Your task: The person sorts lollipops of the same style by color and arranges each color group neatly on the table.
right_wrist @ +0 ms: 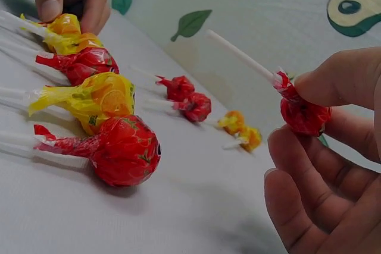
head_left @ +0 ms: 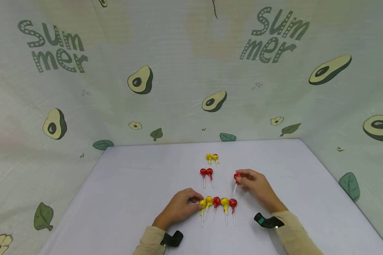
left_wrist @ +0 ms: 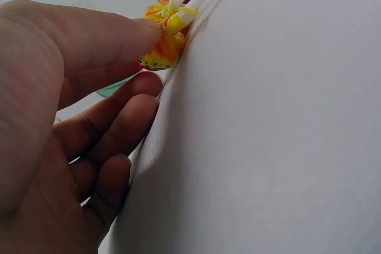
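Observation:
My right hand [head_left: 255,185] pinches a red lollipop [right_wrist: 305,114] by its wrapped head, its white stick pointing away; it looks lifted off the table. At the left end of a near row, my left hand [head_left: 182,207] holds the head of a yellow lollipop [left_wrist: 164,49] between thumb and index finger, its other fingers against the table. Along that row are another yellow lollipop [head_left: 209,200], a red lollipop [head_left: 217,202], one more yellow lollipop [right_wrist: 107,102] and, at the right end, a red lollipop [right_wrist: 126,151]. Their sticks point toward me.
Behind the row lie two red lollipops [head_left: 206,172] side by side. Farther back are two yellow lollipops [head_left: 212,157]. All lie on a white table [head_left: 140,170], bounded by a printed cloth [head_left: 178,117] at the back and sides.

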Demonstrator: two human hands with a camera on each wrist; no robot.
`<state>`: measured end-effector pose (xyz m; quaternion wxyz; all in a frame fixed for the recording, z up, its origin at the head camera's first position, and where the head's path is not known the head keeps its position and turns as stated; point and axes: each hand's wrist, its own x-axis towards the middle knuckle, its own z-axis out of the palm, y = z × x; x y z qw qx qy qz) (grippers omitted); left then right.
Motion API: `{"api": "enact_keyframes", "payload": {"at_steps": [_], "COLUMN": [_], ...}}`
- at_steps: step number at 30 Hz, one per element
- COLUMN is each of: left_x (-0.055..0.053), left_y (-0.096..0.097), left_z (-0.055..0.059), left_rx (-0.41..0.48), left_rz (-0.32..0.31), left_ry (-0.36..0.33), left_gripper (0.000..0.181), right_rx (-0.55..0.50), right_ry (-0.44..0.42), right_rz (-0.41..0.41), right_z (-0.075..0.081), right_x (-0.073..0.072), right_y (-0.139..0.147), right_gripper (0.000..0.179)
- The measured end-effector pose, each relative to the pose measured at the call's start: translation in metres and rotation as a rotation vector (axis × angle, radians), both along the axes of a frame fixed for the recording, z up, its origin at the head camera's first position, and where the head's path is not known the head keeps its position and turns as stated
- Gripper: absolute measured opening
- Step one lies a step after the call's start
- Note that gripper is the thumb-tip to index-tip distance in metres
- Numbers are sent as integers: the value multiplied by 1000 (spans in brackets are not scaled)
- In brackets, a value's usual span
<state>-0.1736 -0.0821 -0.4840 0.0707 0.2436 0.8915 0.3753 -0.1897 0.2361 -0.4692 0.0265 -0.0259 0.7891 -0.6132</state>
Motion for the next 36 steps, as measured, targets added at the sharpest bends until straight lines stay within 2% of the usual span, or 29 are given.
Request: {"api": "enact_keyframes", "payload": {"at_steps": [13, 19, 27, 36], "left_x": [1, 1, 1, 0], "left_y": [-1, -2, -2, -2], "left_z": [-3, -3, -3, -5], "left_rx": [44, 50, 58, 65], "left_rz": [-2, 0, -3, -5], "left_ry": [16, 10, 11, -3], "left_gripper": [20, 20, 19, 20], "right_rx": [25, 43, 70, 112], "right_ry": [-13, -32, -9, -3], "right_rz": [32, 27, 62, 53], "right_z": [4, 1, -3, -7], "right_x": [-19, -28, -38, -50], "right_y": [-13, -18, -25, -29], "right_gripper": [48, 44, 41, 38]}}
